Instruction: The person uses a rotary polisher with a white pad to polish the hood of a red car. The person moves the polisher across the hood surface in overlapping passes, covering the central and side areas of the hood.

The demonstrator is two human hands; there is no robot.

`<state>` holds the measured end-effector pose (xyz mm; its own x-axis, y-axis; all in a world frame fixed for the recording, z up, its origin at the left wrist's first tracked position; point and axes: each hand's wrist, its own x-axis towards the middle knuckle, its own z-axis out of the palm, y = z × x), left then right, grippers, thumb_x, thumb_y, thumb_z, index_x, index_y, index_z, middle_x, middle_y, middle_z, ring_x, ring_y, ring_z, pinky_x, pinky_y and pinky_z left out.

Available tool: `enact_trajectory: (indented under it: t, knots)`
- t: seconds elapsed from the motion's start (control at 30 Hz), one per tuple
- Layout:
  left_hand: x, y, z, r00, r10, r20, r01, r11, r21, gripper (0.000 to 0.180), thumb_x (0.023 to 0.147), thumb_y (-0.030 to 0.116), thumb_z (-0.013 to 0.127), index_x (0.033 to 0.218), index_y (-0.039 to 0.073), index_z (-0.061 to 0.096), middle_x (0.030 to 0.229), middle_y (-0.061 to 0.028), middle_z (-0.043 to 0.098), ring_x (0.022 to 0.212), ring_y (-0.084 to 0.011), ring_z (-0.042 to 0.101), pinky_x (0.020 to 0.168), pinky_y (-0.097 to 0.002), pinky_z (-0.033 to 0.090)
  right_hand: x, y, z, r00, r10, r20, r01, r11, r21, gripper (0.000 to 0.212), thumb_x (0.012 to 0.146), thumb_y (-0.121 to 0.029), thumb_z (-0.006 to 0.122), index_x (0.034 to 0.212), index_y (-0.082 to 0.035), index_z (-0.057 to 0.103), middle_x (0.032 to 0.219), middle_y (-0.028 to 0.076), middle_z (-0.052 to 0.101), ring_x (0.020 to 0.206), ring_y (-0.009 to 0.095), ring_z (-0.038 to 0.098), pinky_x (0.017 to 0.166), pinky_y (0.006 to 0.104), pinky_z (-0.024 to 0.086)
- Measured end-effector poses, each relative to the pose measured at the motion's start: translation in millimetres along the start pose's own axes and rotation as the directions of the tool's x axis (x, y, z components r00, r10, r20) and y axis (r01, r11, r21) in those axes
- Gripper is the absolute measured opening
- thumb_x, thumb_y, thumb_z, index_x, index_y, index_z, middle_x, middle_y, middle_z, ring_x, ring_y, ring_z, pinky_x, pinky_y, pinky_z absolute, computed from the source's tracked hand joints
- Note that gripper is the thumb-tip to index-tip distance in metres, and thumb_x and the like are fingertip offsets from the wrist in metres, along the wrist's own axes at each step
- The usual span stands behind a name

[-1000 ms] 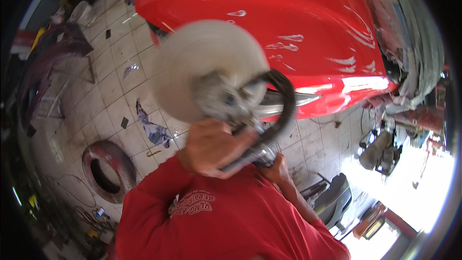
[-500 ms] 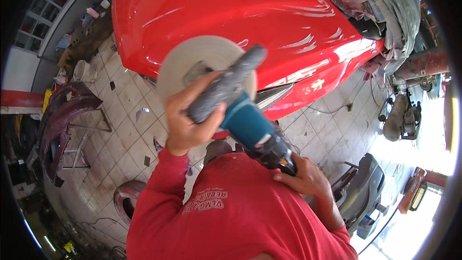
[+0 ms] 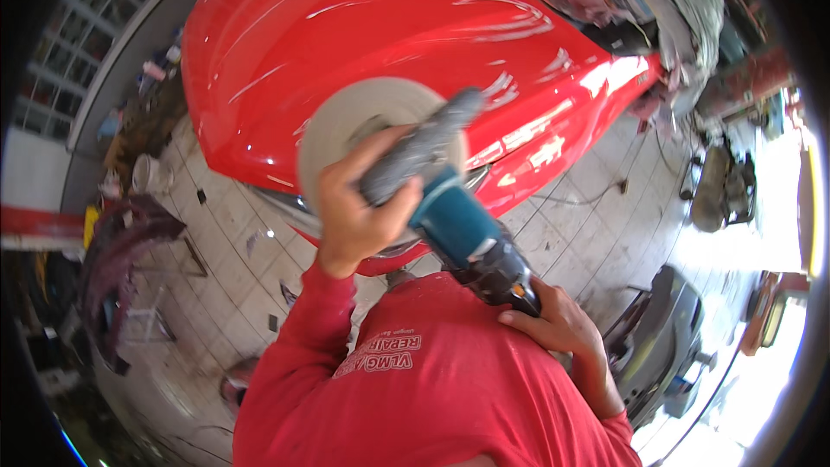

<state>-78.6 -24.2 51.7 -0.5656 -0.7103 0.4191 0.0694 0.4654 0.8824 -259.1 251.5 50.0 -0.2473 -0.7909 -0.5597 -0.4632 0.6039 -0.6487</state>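
Note:
Both my hands grip a teal and black polisher [image 3: 458, 218] with a round pale pad [image 3: 324, 134]. My left hand [image 3: 363, 212] is wrapped round its grey-black front handle [image 3: 419, 147]. At the rear end, my right hand [image 3: 553, 320] closes on the black body. The pad overlaps the front part of a glossy red car hood [image 3: 363, 26]; whether it touches the paint is hidden. Whitish streaks of compound [image 3: 510, 17] mark the hood, mostly toward the right. Below the hood's edge, part of a headlight [image 3: 290, 203] shows.
A dark maroon bumper [image 3: 112, 268] rests on a stand at left, near a white bucket [image 3: 151, 175]. A grey bumper [image 3: 661, 337] stands at right, below an air compressor [image 3: 718, 190]. Plastic sheeting [image 3: 683, 0] covers the car farther back. A cable crosses the tiled floor [image 3: 233, 259].
The polisher and both hands have shifted slightly right in view. The hood has slid left in the picture, and more of the car's front shows below the pad.

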Motion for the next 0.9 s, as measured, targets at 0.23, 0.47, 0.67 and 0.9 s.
enact_trajectory:
  t: [0.23, 0.47, 0.67, 0.9]
  knots:
    - [5.1, 8.3, 15.8, 0.990, 0.034, -0.138, -0.041, 0.998, -0.043, 0.048, 0.087, 0.002, 0.073, 0.133, -0.010, 0.067, 0.122, -0.0206, 0.075, 0.113, -0.0246, 0.072, 0.098, -0.0367, 0.057, 6.9, 9.9, -31.2, 0.995, -0.044, 0.095, 0.027, 0.984, 0.174, 0.066, 0.112, -0.058, 0.046, 0.128, 0.003, 0.064, 0.094, 0.031, 0.072, 0.097, 0.050, 0.071, 0.087, 0.0549, 0.053]
    - [111.0, 10.1, 167.8, 0.957, 0.257, 0.134, -0.258, 0.966, -0.014, 0.041, 0.095, 0.011, 0.079, 0.131, -0.007, 0.069, 0.114, -0.0207, 0.077, 0.099, -0.0245, 0.077, 0.088, -0.0354, 0.060, -11.6, 81.2, -128.8, 0.987, 0.154, 0.045, -0.158, 0.890, 0.427, 0.073, 0.113, -0.061, 0.038, 0.106, 0.003, 0.071, 0.069, 0.005, 0.062, 0.057, 0.013, 0.057, 0.057, 0.0332, 0.048]
    - [207.8, -7.8, 292.3, 0.925, 0.338, 0.174, -0.327, 0.941, -0.088, 0.036, 0.094, 0.022, 0.080, 0.120, -0.003, 0.075, 0.109, -0.0181, 0.079, 0.098, -0.0242, 0.078, 0.087, -0.0348, 0.059, 3.9, 120.8, -207.7, 0.950, 0.280, -0.141, -0.157, 0.815, 0.558, 0.081, 0.111, -0.070, 0.033, 0.103, 0.001, 0.070, 0.062, 0.003, 0.058, 0.047, 0.013, 0.056, 0.047, 0.0313, 0.046]
    - [219.6, -5.7, 306.5, 0.929, 0.304, 0.213, -0.285, 0.951, -0.118, 0.037, 0.095, 0.022, 0.079, 0.122, -0.002, 0.076, 0.107, -0.0155, 0.080, 0.095, -0.0204, 0.077, 0.087, -0.0332, 0.060, 17.3, 134.1, -218.2, 0.941, 0.290, -0.175, -0.161, 0.838, 0.522, 0.074, 0.114, -0.063, 0.031, 0.105, 0.000, 0.070, 0.063, 0.003, 0.058, 0.049, 0.013, 0.057, 0.049, 0.0307, 0.046]
